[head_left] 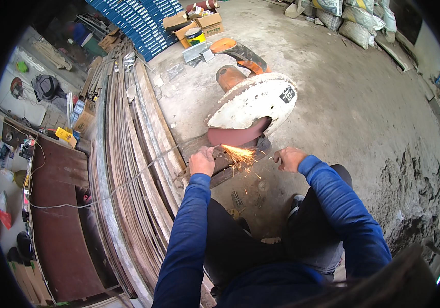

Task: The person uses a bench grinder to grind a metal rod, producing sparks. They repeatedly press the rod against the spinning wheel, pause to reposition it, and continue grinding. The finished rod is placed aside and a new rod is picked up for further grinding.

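Observation:
In front of me stands an orange cut-off saw with a scuffed white blade guard point(251, 102). Its reddish-brown abrasive disc point(238, 134) shows below the guard. My left hand point(202, 161) is closed in a pinch at the disc's lower left edge; what it grips is too small to make out. Orange sparks point(241, 155) spray from there to the right and downward. To the right of the sparks, my right hand point(289, 158) is held apart from the disc, its fingers curled. Whatever they hold, if anything, cannot be made out.
Long metal and wooden lengths point(122, 154) lie along my left, crossed by a grey cable point(112, 195). Farther left is a brown board point(56, 220). Blue stacked packs point(138, 25), cardboard boxes point(207, 24) and filled sacks point(358, 31) stand beyond. Grey rubble point(410, 195) lies right.

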Demonstrator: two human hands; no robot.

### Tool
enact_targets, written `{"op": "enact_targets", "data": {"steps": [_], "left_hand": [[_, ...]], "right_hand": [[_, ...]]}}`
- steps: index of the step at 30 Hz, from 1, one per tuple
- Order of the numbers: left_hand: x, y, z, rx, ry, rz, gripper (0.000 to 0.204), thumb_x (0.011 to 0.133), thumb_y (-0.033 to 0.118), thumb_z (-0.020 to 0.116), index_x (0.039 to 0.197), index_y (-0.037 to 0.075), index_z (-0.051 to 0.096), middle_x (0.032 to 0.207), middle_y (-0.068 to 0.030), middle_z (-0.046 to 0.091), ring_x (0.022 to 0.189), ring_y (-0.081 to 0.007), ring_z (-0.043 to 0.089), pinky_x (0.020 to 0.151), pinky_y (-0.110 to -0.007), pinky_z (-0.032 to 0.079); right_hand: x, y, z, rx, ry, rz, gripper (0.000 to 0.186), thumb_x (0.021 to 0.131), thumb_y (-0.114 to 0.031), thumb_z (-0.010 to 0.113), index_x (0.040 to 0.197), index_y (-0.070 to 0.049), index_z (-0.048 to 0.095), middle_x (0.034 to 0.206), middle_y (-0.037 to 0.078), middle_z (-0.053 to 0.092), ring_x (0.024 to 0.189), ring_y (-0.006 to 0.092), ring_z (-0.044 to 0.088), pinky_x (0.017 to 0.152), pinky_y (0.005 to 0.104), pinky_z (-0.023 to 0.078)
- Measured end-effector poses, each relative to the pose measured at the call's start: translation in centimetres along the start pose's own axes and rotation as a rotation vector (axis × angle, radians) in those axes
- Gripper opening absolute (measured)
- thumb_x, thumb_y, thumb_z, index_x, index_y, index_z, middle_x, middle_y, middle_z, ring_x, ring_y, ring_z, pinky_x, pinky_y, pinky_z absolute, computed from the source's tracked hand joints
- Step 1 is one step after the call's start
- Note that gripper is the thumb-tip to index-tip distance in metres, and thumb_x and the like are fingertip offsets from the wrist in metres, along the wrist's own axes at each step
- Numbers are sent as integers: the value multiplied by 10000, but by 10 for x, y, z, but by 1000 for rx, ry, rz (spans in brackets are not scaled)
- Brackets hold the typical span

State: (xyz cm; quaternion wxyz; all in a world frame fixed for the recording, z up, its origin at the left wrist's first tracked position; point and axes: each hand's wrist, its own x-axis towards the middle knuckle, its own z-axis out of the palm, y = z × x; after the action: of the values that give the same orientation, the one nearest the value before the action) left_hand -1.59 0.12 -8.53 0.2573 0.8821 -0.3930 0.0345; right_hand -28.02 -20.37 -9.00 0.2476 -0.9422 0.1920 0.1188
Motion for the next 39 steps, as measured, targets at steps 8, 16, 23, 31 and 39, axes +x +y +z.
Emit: {"op": "enact_targets", "data": {"steps": [8,16,23,31,39], "left_hand": [[-1,2,-1,-3,51,15,262,936,313,591,856,72,659,779,-240,657,757,-455,637,679,-539,499],[-1,2,0,24,49,0,264,934,309,593,841,68,651,763,-234,657,750,-452,639,675,-538,500],[0,0,0,17,71,7,269,938,324,586,852,76,646,760,-226,655,754,-454,631,680,-538,496],[1,1,0,22,87,35,276,952,345,563,855,97,637,747,-222,655,742,-453,631,665,-539,494],[1,2,1,26,88,-1,281,951,355,563,861,101,641,765,-216,665,753,-447,641,680,-539,499]], "right_hand": [[1,-2,-1,0,-38,16,402,765,-184,716,1132,-39,646,897,134,727,910,298,690,802,401,536],[0,-2,-2,-29,-35,26,402,765,-191,721,1136,-56,643,905,121,728,910,294,690,800,405,535],[0,-1,-1,8,-36,15,393,765,-186,720,1120,-40,641,895,124,729,900,290,693,786,400,537],[-1,0,-1,3,-30,10,369,775,-168,721,1103,-22,639,894,126,729,896,286,695,779,397,539],[-1,-3,-3,10,-58,34,368,785,-174,720,1112,-29,636,900,125,729,897,287,695,786,392,539]]}}
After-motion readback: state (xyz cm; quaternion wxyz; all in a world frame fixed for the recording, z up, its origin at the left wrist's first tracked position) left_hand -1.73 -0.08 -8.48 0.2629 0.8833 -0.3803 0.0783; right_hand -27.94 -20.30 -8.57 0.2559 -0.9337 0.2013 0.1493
